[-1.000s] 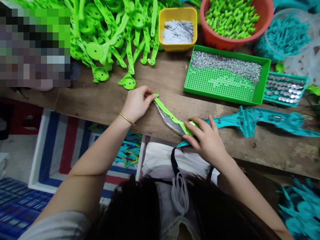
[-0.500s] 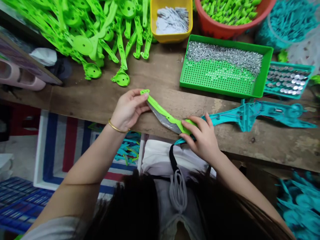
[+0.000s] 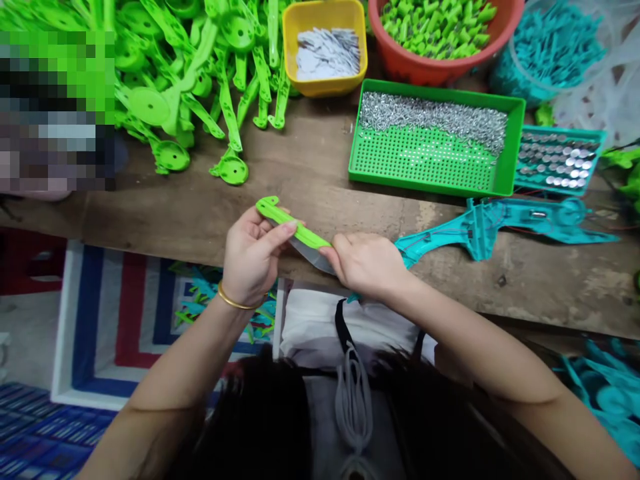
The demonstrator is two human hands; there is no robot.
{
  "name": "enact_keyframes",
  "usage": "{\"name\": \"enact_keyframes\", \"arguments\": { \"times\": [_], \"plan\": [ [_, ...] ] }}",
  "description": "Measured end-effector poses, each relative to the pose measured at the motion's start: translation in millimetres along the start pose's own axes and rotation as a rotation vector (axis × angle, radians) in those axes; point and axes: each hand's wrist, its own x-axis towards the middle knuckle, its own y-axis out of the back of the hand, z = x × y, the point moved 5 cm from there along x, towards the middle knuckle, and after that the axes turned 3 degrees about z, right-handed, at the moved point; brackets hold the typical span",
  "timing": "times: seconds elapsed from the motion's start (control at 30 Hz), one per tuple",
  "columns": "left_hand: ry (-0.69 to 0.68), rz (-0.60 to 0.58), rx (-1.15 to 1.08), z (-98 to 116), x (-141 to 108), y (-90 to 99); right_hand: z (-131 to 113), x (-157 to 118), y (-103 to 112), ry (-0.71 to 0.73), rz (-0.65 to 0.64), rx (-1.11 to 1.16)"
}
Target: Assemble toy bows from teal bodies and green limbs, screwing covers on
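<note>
Between my two hands is a narrow lime-green plastic piece (image 3: 311, 235) with a grey, partly see-through curved strip along its near side. My left hand (image 3: 255, 253) grips it near its far-left end, the thumb pressed flat on the green face. My right hand (image 3: 370, 261) is closed round the other end, hiding that end from view. Just beyond my right hand, a long teal plastic part (image 3: 480, 230) with thin wires lies on the wooden table (image 3: 300, 157); its left end is partly hidden by the hand.
A heap of green plastic parts (image 3: 150, 103) covers the back left. Behind stand a yellow bin (image 3: 325, 85) of silvery-white pieces, a red tub (image 3: 445, 70) and a green tray (image 3: 430, 183) of small metal pieces. A teal tray (image 3: 555, 190) holds metal discs. A striped-lined crate (image 3: 133, 320) sits below left.
My right hand has turned over and closed round the green piece's end, covering more of it. My left hand has slid along from the tip, its thumb now farther down. The view has shifted slightly.
</note>
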Motion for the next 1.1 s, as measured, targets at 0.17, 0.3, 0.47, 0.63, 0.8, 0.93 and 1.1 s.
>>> {"name": "enact_keyframes", "arguments": {
  "times": [0.17, 0.3, 0.47, 0.63, 0.8, 0.93, 1.1],
  "plan": [
    [0.070, -0.052, 0.000, 6.4, -0.5, 3.4, 2.5, -4.3, 5.5, -0.016, -0.015, 0.014],
    [0.042, -0.048, 0.096, 18.8, 0.0, 12.5, -4.4, 9.2, 21.0, -0.085, -0.126, 0.215],
    [-0.163, 0.095, 0.175, 29.3, -4.6, 17.3, -23.2, 37.7, 25.4, -0.110, -0.097, 0.677],
    [-0.197, 0.107, 0.184, 35.0, -9.3, 18.0, -12.8, 29.9, 28.6, -0.065, -0.127, 0.685],
    [-0.219, -0.026, -0.003, 27.6, -18.0, 14.0, 4.8, -4.9, 37.2, -0.026, -0.288, 0.386],
    [-0.157, -0.220, 0.211, 1.0, -33.4, -5.0, -2.1, -15.2, 33.9, 0.041, -0.178, 0.283],
    [-0.317, -0.157, 0.218, -0.1, -41.6, -8.3, -6.5, -16.1, 27.5, 0.104, -0.080, 0.279]
  ]
}}
